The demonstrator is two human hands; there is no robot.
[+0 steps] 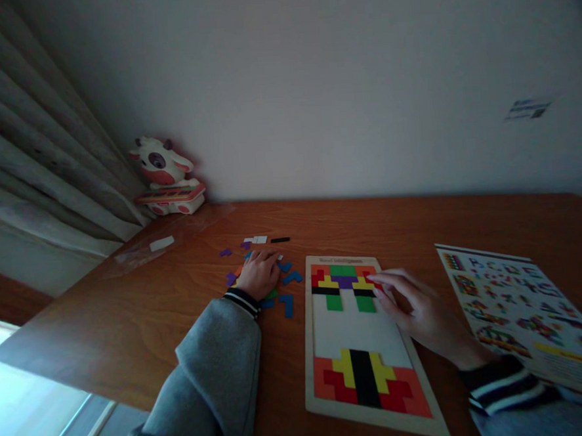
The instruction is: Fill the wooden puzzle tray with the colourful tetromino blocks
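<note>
A wooden puzzle board lies on the table, with coloured block pieces in its top and bottom areas and a bare white middle. At the board's upper right, the thumb and fingers of my right hand close on a red puzzle piece; the fingers partly cover it. Left of the board, my left hand rests palm down over loose puzzle pieces, its fingers stretched out and partly hidden. Blue pieces show beside this hand, and purple ones are at its other side.
A printed pattern sheet lies right of the board. White pieces and a black bar lie behind my left hand. A toy cow with a keyboard stands in the back left corner by the curtain. Clear plastic lies near the left edge.
</note>
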